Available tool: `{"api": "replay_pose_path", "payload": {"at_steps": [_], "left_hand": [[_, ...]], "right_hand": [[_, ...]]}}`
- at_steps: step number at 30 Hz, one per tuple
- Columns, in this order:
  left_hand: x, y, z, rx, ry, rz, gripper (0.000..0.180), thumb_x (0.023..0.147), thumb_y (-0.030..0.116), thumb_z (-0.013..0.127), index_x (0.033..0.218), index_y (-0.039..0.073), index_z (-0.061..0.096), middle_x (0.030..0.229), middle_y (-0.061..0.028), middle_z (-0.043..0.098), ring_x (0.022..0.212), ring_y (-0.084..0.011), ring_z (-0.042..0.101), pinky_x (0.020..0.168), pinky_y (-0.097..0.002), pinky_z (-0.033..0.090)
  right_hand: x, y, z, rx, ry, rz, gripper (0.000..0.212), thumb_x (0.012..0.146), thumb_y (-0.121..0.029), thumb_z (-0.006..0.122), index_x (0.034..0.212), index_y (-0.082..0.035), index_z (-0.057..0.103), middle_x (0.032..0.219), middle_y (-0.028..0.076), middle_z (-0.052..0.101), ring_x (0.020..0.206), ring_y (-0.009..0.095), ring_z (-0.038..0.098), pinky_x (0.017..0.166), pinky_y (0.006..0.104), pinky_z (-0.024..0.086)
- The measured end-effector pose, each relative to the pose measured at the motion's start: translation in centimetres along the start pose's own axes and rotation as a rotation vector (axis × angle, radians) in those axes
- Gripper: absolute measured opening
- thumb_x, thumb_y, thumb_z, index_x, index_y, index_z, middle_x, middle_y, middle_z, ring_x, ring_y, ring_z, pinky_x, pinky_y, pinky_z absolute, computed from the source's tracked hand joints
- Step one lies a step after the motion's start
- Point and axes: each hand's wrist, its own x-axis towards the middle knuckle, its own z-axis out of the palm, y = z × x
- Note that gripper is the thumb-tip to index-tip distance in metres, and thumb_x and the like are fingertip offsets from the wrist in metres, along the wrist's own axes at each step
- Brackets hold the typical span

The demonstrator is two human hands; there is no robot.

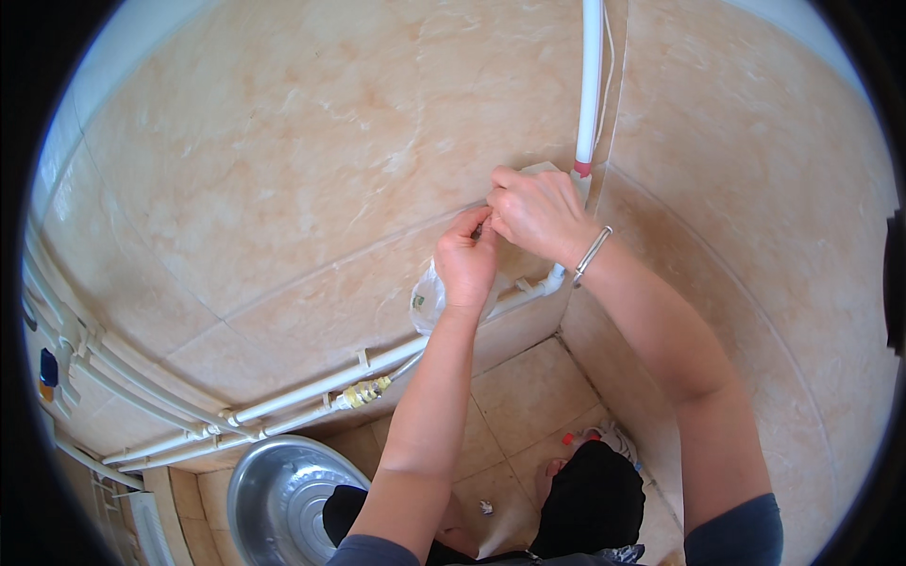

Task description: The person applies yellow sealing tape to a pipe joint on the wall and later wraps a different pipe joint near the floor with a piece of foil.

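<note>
Both my hands meet close to the beige tiled wall, beside the corner. My left hand is closed, thumb and fingers pinched together, with something small and dark just showing at the tips. My right hand, with a silver bracelet at the wrist, is closed too, its fingertips against those of the left; whatever it grips is hidden. Partly covered by the left hand, a clear plastic bag hangs by the wall. Behind the right hand, the edge of a pale flat piece shows.
A white vertical pipe with a red band runs down near the corner. White pipes follow the wall's foot, one with a yellowish wrapped joint. A metal basin stands at lower left. A crumpled scrap lies on the floor.
</note>
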Motion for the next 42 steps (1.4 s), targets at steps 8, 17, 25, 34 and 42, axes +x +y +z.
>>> {"api": "replay_pose_path", "payload": {"at_steps": [8,17,25,34,42], "left_hand": [[0.2,0.4,-0.3,-0.015,-0.032,-0.012,0.014,0.075,0.005,0.057,0.088,0.003,0.063,0.075,-0.0049,0.061,0.062,-0.0106,0.052,0.062,-0.0223,0.043],[0.4,0.4,-0.4,-0.044,-0.045,-0.021,0.013,0.075,0.003,0.058,0.087,0.002,0.063,0.075,-0.0042,0.06,0.063,-0.0083,0.05,0.061,-0.0217,0.042],[0.1,2.6,-1.2,-0.02,-0.116,-0.207,0.015,0.077,0.01,0.059,0.087,-0.001,0.063,0.067,-0.0004,0.058,0.058,-0.0052,0.047,0.055,-0.02,0.04],[0.3,3.3,-1.8,0.359,-0.167,-0.06,0.022,0.079,0.018,0.052,0.09,0.003,0.063,0.077,-0.0147,0.062,0.068,-0.0249,0.06,0.062,-0.0307,0.045],[0.9,2.9,-2.4,0.424,0.022,0.16,0.017,0.077,0.008,0.052,0.088,0.002,0.062,0.081,-0.0144,0.061,0.073,-0.028,0.058,0.064,-0.0338,0.045]], "right_hand": [[-0.8,-1.2,1.4,0.087,0.128,0.223,0.007,0.061,-0.009,0.059,0.056,-0.006,0.055,0.07,0.004,0.053,0.051,0.022,0.054,0.045,0.0337,0.043],[-1.0,-2.0,1.7,0.106,0.178,0.269,0.004,0.061,-0.006,0.056,0.06,-0.002,0.057,0.072,0.01,0.053,0.055,0.027,0.057,0.046,0.0342,0.045],[2.3,-0.5,-2.7,0.434,0.549,0.559,0.007,0.069,-0.013,0.056,0.066,-0.007,0.059,0.078,0.005,0.057,0.059,0.025,0.056,0.05,0.0325,0.043],[-3.9,-0.6,-5.6,1.043,0.714,0.754,0.008,0.072,0.0,0.057,0.078,-0.002,0.061,0.076,0.0,0.056,0.053,0.003,0.043,0.045,0.0173,0.032],[-8.7,-0.9,-5.4,0.999,0.771,0.801,0.008,0.073,0.002,0.057,0.078,-0.002,0.061,0.077,-0.003,0.054,0.048,-0.001,0.028,0.043,0.0162,0.022]]}}
